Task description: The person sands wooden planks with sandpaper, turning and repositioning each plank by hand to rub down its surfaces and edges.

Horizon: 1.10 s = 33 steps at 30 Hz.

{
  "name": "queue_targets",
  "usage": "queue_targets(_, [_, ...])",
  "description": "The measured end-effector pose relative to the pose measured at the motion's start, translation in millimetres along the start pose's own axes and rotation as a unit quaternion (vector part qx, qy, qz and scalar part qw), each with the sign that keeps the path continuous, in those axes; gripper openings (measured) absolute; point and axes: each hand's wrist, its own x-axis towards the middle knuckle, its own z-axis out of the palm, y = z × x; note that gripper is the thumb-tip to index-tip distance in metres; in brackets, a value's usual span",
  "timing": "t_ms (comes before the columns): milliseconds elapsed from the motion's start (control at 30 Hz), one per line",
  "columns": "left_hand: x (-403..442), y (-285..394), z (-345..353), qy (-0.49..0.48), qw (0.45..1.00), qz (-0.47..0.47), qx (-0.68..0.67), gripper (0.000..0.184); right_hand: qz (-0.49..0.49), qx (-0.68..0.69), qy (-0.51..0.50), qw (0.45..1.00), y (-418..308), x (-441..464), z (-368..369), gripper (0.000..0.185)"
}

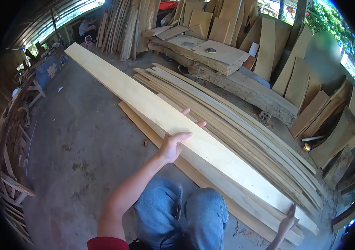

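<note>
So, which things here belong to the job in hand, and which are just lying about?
In the job:
long pale board
left hand, gripping it
right hand, at its edge
perhaps the boards stacked beyond

Seemingly just lying about:
round disc
leaning boards
thick timber slab

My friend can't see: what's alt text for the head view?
A person's bare left hand grips a long pale wooden board near its middle; the bare right hand holds it near its lower-right end. Beyond lies a pile of long wooden planks.
</note>
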Motion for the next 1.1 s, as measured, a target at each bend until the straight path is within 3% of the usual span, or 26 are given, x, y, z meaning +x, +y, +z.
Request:
queue_targets(33, [-0.3, 0.4, -0.2, -0.004, 1.000, 0.004, 0.003, 0.070, -0.053, 0.006, -0.055, 0.997, -19.0, -4.3, 17.3, 0.053])
queue_targets(67, [-1.7, 0.4, 0.0, -0.008, 1.000, 0.003, 0.008, 0.070, -0.027, 0.010, -0.101, 0.994, -66.0, -17.1, 47.3, 0.054])
queue_targets(100, [-1.4, -0.8, -1.4, -0.007, 1.000, 0.001, 0.009, 0.070, 0.136, -0.070, -0.162, 0.975, -145.2, -31.6, 80.9, 0.062])
queue_targets(133, [0.4, -3.4, -4.5, -0.002, 1.000, 0.002, 0.017, 0.072, -0.157, -0.254, -0.137, 0.944, -161.9, -47.0, 111.0, 0.046])
queue_targets(200, [3.0, -7.0, -6.8, 0.001, 1.000, 0.004, 0.029, 0.074, -0.277, -0.185, -0.203, 0.921, -232.9, -68.9, 157.7, 0.046])
queue_targets(267, [3.4, -6.7, -6.3, 0.005, 1.000, 0.013, 0.015, 0.074, -0.263, -0.052, -0.320, 0.909, -278.1, -82.1, 184.2, 0.046])
queue_targets(400, [0.2, 0.0, -2.0, -0.008, 1.000, 0.018, 0.020, 0.074, -0.380, -0.055, -0.313, 0.869, -270.3, -85.5, 191.3, 0.061])
queue_targets(467, [1.9, -0.8, -5.6, -0.014, 0.998, 0.020, 0.063, 0.075, -0.333, -0.165, -0.244, 0.896, -245.6, -82.6, 161.5, 0.077])
queue_targets(500, [2.4, -0.8, -5.5, -0.010, 0.998, 0.017, 0.065, 0.075, -0.268, -0.188, -0.240, 0.914, -228.1, -75.8, 138.0, 0.057])
queue_targets(533, [3.3, -1.6, -6.6, -0.007, 0.998, 0.016, 0.063, 0.075, -0.234, -0.238, -0.177, 0.926, -185.0, -61.5, 118.0, 0.053])
queue_targets(567, [3.4, -3.0, -7.7, -0.006, 0.998, 0.009, 0.055, 0.075, -0.094, 0.016, -0.197, 0.976, -137.9, -41.8, 87.8, 0.046])
queue_targets(600, [3.0, -4.5, -8.4, -0.005, 0.999, 0.001, 0.048, 0.075, -0.080, -0.146, -0.135, 0.977, -92.0, -27.0, 51.6, 0.042])
queue_targets(633, [2.2, -4.6, -8.0, -0.005, 0.999, 0.000, 0.045, 0.075, -0.051, -0.041, -0.101, 0.993, -26.9, -8.7, 9.0, 0.043])
queue_targets(667, [2.0, -3.3, -6.9, -0.008, 0.999, 0.000, 0.048, 0.075, -0.071, -0.237, -0.069, 0.967, 13.2, 1.2, -38.2, 0.044])
queue_targets(700, [2.7, -3.0, -6.1, -0.012, 0.999, 0.004, 0.049, 0.076, 0.068, -0.385, -0.028, 0.920, 10.5, 3.0, -63.9, 0.045])
queue_targets(733, [3.9, -3.9, -5.5, -0.011, 0.999, 0.010, 0.044, 0.076, 0.099, -0.416, 0.058, 0.902, -11.3, 5.0, -61.1, 0.046])
queue_targets(800, [3.9, -3.6, -4.6, -0.026, 0.999, 0.014, 0.029, 0.079, 0.155, -0.427, 0.018, 0.891, -92.4, 7.3, -30.0, 0.049])
queue_targets(833, [4.0, -2.7, -1.8, -0.027, 0.999, 0.010, 0.031, 0.079, -0.018, -0.308, -0.001, 0.951, -40.9, 30.0, -24.8, 0.048])
queue_targets(933, [5.3, 0.6, 7.8, -0.039, 0.999, 0.030, -0.017, 0.083, -0.190, -0.169, -0.175, 0.951, -188.1, 6.2, 87.1, 0.044])
queue_targets(967, [5.7, 2.2, 9.5, -0.046, 0.998, 0.038, -0.030, 0.084, -0.261, -0.201, -0.181, 0.927, -221.0, -4.2, 116.1, 0.042])
queue_targets(1033, [4.7, 5.8, 11.9, -0.051, 0.997, 0.047, -0.036, 0.085, -0.294, -0.088, -0.268, 0.913, -268.9, -25.4, 155.1, 0.043])
queue_targets(1100, [2.9, 7.9, 13.8, -0.058, 0.996, 0.054, -0.050, 0.085, -0.294, -0.120, -0.352, 0.881, -288.6, -39.2, 174.0, 0.052])
